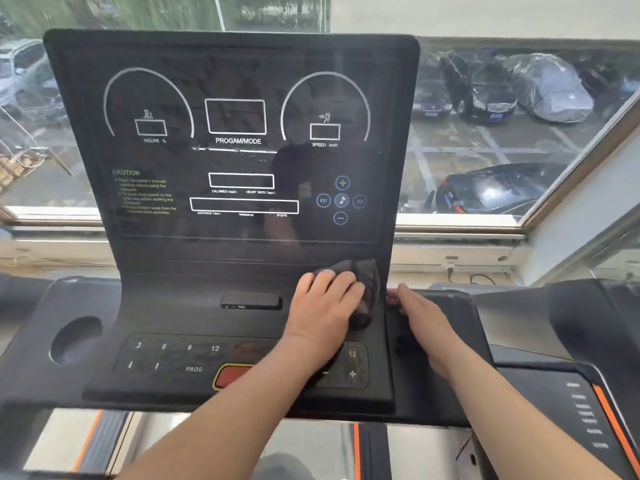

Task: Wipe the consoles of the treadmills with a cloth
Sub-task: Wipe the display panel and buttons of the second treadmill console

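The person's left hand (322, 306) is curling its fingers over a dark, crumpled cloth (365, 285) and pressing it down on the tall black treadmill console (228, 133), at the right end of the curved shelf just below the glossy display panel and above the right-hand keypad. The cloth is bunching out past the fingertips and along the thumb side, reaching nearly to the centre panel's right edge. The right hand (420, 315) is lying flat with relaxed, straight fingers on the matte black side wing (453, 306) of the console, its fingertips touching the edge just beside the cloth and holding nothing. The left forearm is crossing over the lower keypad and hiding part of it, including the right end of the red button with a yellow rim (233, 375). A small black slot-shaped block (251, 301) is sitting on the shelf to the left of the cloth, and a round cup-holder recess (76, 339) is showing on the far left wing. Behind the console a wide window (519, 216) is looking down on dark parked cars (485, 95) and one car under a silver cover (550, 88). A second dark machine (588, 323) is standing close on the right
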Tool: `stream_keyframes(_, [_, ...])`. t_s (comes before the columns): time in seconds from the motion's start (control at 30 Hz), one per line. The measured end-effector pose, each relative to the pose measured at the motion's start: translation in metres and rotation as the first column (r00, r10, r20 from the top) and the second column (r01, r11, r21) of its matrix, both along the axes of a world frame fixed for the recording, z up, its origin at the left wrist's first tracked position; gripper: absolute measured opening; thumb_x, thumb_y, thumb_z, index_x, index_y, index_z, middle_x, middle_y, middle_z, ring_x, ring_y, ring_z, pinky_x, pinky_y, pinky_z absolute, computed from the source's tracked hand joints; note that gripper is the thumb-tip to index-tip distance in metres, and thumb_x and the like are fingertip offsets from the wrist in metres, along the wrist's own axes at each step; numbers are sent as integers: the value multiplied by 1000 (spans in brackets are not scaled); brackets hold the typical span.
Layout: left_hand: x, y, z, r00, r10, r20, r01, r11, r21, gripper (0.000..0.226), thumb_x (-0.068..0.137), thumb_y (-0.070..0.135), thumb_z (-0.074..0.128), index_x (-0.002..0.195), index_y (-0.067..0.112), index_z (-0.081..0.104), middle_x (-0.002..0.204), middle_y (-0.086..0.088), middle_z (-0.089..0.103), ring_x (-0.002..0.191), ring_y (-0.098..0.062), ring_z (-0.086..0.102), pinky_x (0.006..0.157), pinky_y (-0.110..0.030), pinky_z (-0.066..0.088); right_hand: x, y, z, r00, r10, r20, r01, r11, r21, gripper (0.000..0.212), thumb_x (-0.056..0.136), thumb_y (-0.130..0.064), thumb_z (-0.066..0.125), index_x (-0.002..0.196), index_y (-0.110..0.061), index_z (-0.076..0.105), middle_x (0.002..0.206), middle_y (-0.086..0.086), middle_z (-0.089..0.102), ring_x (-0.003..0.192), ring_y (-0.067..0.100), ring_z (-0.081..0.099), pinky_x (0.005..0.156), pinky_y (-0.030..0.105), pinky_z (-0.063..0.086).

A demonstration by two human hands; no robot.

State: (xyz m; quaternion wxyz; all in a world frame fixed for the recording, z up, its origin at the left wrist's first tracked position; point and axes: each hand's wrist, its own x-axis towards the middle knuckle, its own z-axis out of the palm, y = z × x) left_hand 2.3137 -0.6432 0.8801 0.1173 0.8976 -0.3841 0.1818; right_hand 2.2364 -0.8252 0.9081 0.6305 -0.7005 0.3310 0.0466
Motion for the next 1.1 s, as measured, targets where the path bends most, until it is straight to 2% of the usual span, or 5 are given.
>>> stream_keyframes(0.3, [-46, -7, 4, 914, -274, -299, 318, 942, 110, 52, 71, 43, 49, 119, 29, 66, 116, 6, 62, 95, -24, 56, 71, -36, 45, -4, -5, -8, 999, 35, 25, -34, 998, -56, 30, 106, -50, 47, 95, -48, 74, 111, -24, 72, 109, -1, 62, 90, 26, 46])
stream_keyframes(0.57, [-48, -7, -3, 944, 80, -320, -97, 995, -36, 49, 69, 42, 62, 116, 29, 70, 116, 6, 63, 96, -27, 59, 72, -39, 50, -3, -4, -7, 998, 39, 41, -37, 997, -69, 27, 105, -47, 51, 93, -43, 75, 102, -23, 73, 101, -1, 63, 76, 21, 46])
stream_keyframes(0.8, [-54, 21, 2, 832, -392, -394, 455, 887, 79, 48, 73, 41, 58, 120, 33, 64, 119, 10, 61, 94, -22, 54, 72, -35, 44, -3, -5, -8, 997, 73, 29, -70, 993, -100, 26, 104, -49, 51, 99, -41, 75, 108, -18, 73, 103, 1, 62, 81, 22, 47])
stream_keyframes(1.0, [-38, 2, -4, 928, 145, -344, -165, 986, -31, 48, 73, 42, 65, 120, 32, 69, 117, 6, 59, 100, -25, 55, 73, -37, 43, -4, -3, -14, 994, 94, 59, -84, 985, -149, 27, 106, -41, 53, 126, -34, 70, 119, -13, 70, 104, -3, 59, 76, 16, 44])
stream_keyframes(1.1, [-82, -8, -9, 922, -63, -381, 33, 996, -86, 49, 69, 45, 62, 116, 32, 68, 114, 9, 63, 95, -26, 57, 70, -35, 45, -2, -3, -18, 995, 73, 68, -60, 981, -184, 26, 105, -37, 55, 124, -32, 72, 119, -9, 71, 104, 0, 63, 80, 18, 48])
